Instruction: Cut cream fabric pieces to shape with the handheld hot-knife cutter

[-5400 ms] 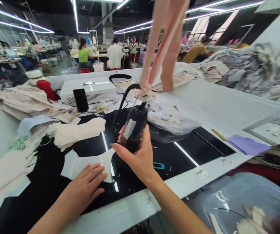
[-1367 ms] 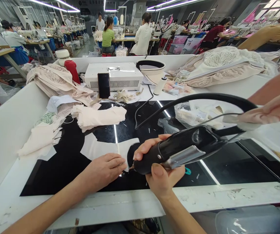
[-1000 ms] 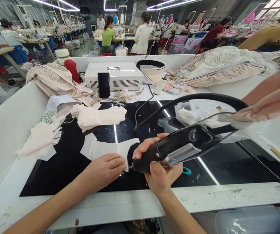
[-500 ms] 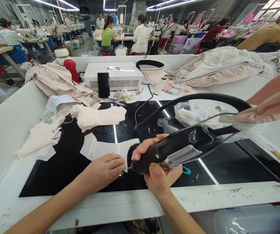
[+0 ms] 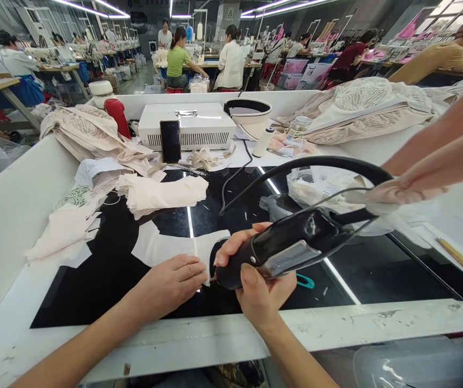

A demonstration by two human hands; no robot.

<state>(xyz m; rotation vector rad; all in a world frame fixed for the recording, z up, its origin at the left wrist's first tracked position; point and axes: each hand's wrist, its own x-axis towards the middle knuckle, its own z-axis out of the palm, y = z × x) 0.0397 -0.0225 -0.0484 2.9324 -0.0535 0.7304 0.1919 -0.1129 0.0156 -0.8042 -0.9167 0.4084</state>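
Observation:
My left hand [image 5: 177, 283] lies flat, fingers stretched out, on a white fabric piece [image 5: 162, 245] with a pale seam or strip across it. My right hand [image 5: 258, 288] is wrapped round a black corded hand tool [image 5: 283, 237] with a metal lever on its side. Its narrow tip reaches the fabric's right edge, close to my left fingertips. Exactly how the tip meets the cloth is hard to make out. From the tool's rear a thick black cable [image 5: 316, 160] loops back over the table.
Another person's hand [image 5: 409, 188] reaches in from the right over clear plastic bags [image 5: 324, 188]. Folded cream fabric [image 5: 167, 193], a phone [image 5: 170, 141] and a white vented box [image 5: 199, 126] stand further back. A teal-handled tool [image 5: 304, 281] lies on the black tabletop [image 5: 114, 291].
The rear of the black tool has swung slightly left. The other person's hand has moved left and inward. My left hand and the fabric stay in place.

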